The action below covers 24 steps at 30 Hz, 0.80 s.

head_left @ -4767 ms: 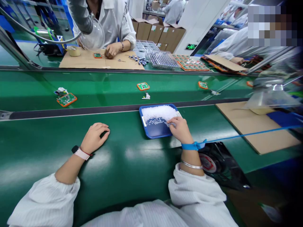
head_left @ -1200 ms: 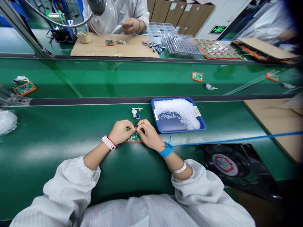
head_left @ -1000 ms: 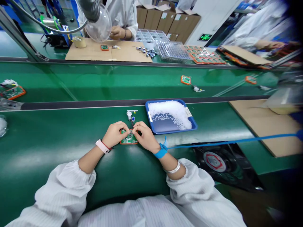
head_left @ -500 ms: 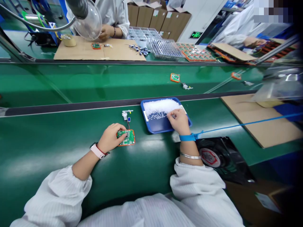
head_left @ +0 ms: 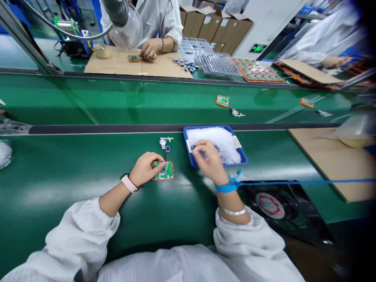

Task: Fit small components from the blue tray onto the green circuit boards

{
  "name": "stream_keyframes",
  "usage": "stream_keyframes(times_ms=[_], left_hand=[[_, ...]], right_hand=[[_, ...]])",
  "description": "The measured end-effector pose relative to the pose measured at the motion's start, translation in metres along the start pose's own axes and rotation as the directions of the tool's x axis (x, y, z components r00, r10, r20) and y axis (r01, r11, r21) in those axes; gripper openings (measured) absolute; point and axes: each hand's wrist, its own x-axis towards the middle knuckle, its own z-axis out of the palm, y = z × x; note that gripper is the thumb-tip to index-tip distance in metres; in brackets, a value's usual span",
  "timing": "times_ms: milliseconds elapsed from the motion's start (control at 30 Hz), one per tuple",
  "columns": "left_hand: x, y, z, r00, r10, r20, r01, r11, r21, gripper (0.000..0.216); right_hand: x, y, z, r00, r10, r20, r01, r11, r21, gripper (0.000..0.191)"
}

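Circuit board [head_left: 163,171], green with an orange rim, lies flat on the near green worktop [head_left: 73,176] just right of my left hand [head_left: 144,169]. Going from big to small: the worktop spans the whole near scene, with a conveyor belt [head_left: 117,103] beyond it carrying another small board [head_left: 222,101] far right of centre. Next comes the blue tray [head_left: 243,156], set just right of the board and within easy reach, heaped at its far side with tiny white parts [head_left: 223,139]. My right hand [head_left: 207,162] is over the tray's near left corner, its fingers curled down together into the parts, though whether they have pinched one I cannot tell. My left hand rests on the board's left edge, fingers together and pressing it, as I judge, so it stays put on the slick surface. Smallest, a little white-and-blue component [head_left: 164,144] on thin wires sits just beyond the board, attached to it by those leads. A blue wrist strap [head_left: 225,186] trails its cord right.
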Motion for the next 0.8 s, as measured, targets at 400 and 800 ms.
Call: stream_keyframes(times_ms=[400,800], left_hand=[[0.0,-0.003,0.005,0.998,0.035,-0.045,-0.039,0.995,-0.092,0.007],[0.007,0.006,0.003,0.995,-0.086,0.054,0.085,0.996,0.022,0.016]], right_hand=[[-0.015,-0.034,0.057,0.971,-0.02,0.24,-0.043,0.967,0.252,0.011],[-0.014,-0.033,0.062,0.953,0.077,0.295,-0.159,0.95,0.268,0.013]])
